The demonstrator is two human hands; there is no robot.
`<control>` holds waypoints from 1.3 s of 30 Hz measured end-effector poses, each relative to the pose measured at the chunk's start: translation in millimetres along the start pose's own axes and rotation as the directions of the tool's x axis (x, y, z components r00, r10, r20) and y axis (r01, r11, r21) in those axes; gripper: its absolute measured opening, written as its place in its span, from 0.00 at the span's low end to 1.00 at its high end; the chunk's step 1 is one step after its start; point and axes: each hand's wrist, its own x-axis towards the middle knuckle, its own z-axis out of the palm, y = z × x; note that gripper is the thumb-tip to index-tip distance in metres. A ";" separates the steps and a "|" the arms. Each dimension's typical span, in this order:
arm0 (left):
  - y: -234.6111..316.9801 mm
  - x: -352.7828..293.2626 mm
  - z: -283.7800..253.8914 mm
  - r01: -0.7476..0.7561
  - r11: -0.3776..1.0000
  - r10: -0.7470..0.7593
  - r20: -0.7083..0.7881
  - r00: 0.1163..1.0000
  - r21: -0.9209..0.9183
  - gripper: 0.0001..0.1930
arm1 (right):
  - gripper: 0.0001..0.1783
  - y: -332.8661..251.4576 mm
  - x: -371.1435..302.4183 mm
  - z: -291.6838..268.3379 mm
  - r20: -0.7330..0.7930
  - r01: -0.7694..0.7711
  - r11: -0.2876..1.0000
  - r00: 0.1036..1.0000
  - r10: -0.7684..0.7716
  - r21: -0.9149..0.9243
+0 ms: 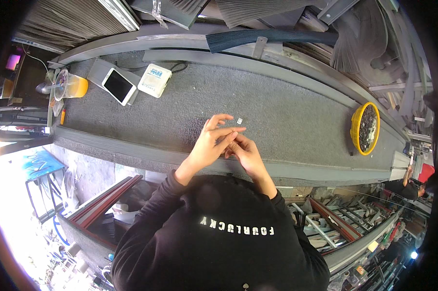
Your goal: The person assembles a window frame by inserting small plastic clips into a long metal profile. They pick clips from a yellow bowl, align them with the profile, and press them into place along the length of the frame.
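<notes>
the small white piece [240, 121] lies on the grey bench [296, 131], just beyond the left hand [207, 145]. that hand's thumb and forefinger sit nearly closed against the pinched fingertips of the right hand [246, 156], perhaps so each steadies the other; what they grip, if anything, i can't tell. the yellow basket [355, 131], phone [119, 87] and drink [78, 87] stand well apart, likely out of the way.

My left hand [208, 144] touches my right hand [247, 154] above the near part of the bench [296, 111]. A square piece [240, 121] lies just beyond them. Leftward come the box [154, 80], phone [119, 87], then cup [73, 86] near the end. Well to my right stands the basket [355, 130], bits [367, 127] in it.
</notes>
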 end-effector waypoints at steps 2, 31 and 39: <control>-5.5 -3.1 8.9 0.272 0.919 -0.252 0.106 0.962 -0.284 0.12 | 0.13 -0.5 2.6 -0.9 -0.073 0.014 0.990 0.997 -0.025 -0.139; -25.7 2.0 40.2 0.488 0.474 -0.511 0.222 0.830 -0.733 0.13 | 0.17 -36.7 -7.3 -8.1 -0.067 0.206 0.805 0.955 -0.290 -0.557; -17.6 -7.6 29.9 0.509 0.255 -0.504 0.336 0.795 -0.822 0.15 | 0.15 -46.7 -2.9 5.2 0.016 0.248 0.814 0.959 -0.282 -0.526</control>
